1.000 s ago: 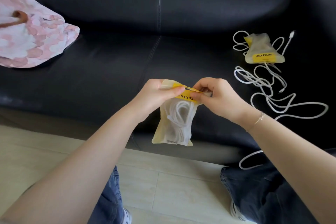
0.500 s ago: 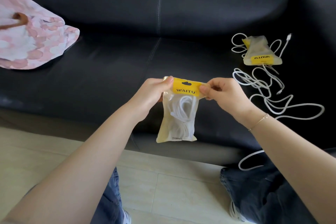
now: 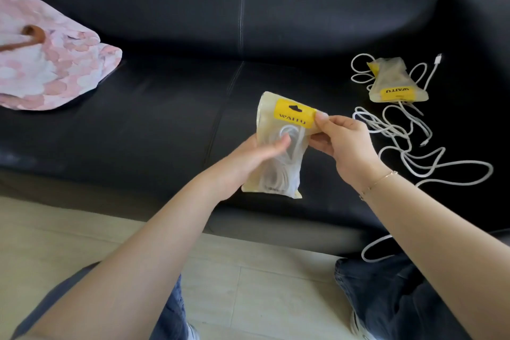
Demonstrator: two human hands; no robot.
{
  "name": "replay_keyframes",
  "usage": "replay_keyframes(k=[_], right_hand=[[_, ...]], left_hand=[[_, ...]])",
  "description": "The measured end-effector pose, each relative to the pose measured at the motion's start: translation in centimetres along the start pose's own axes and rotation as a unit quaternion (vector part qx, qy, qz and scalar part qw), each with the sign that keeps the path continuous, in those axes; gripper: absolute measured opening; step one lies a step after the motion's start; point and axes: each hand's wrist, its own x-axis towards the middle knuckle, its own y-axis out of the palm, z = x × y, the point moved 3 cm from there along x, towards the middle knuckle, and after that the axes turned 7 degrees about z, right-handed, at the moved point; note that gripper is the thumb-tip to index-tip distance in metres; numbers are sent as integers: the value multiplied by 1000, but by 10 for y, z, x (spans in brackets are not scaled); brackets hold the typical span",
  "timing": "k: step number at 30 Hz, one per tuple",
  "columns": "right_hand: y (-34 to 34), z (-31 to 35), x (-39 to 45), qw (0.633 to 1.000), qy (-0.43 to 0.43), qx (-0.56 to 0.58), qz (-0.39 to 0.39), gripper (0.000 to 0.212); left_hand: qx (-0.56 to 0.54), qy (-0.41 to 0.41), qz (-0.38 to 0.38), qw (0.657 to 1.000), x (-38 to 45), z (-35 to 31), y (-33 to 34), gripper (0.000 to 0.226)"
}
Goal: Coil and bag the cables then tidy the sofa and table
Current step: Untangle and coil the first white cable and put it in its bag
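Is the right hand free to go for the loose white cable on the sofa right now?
Probably not yet. The right hand pinches the yellow top of the filled bag, which the left hand also holds. The loose cable lies uncovered just beyond it.

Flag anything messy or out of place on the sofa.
A loose white cable sprawls uncoiled over the right sofa seat, one end hanging off the front edge. A second pouch lies on its tangle. A pink patterned cushion sits at left. The held pouch looks fine.
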Motion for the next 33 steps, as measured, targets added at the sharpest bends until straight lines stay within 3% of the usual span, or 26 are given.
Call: replay_keyframes(k=[3,6,10,13,16,19,22,25,27,30,33], right_hand=[[-1,-1,6,997,28,68,-16,19],[6,-2,10,997,43,67,19,21],[6,4,12,992,37,92,77,23],[3,8,14,993,59,90,54,23],[0,10,15,994,112,-4,8,23],[-6,3,14,975,175,-135,30,20],[-8,-3,10,948,213,-219,93,22],[-8,-7,8,943,187,-236,143,25],[-10,-9,9,949,146,-243,140,23],[-14,-11,14,950,114,-274,98,17],[-11,-14,14,948,93,-299,63,16]], left_hand=[[40,-12,-78,996,6,8,9,45],[15,15,-140,990,14,20,10,51],[-43,6,-161,986,20,21,11,29],[-70,-25,-185,980,25,20,11,15],[-103,-67,-227,966,29,21,11,16],[-149,-75,-249,954,33,20,9,24],[-171,-57,-261,948,38,19,6,38],[-209,-55,-260,941,39,20,3,54],[-260,-53,-211,941,42,21,4,63],[-322,-43,-143,935,44,20,4,55],[-331,-27,-136,934,47,20,6,49]])
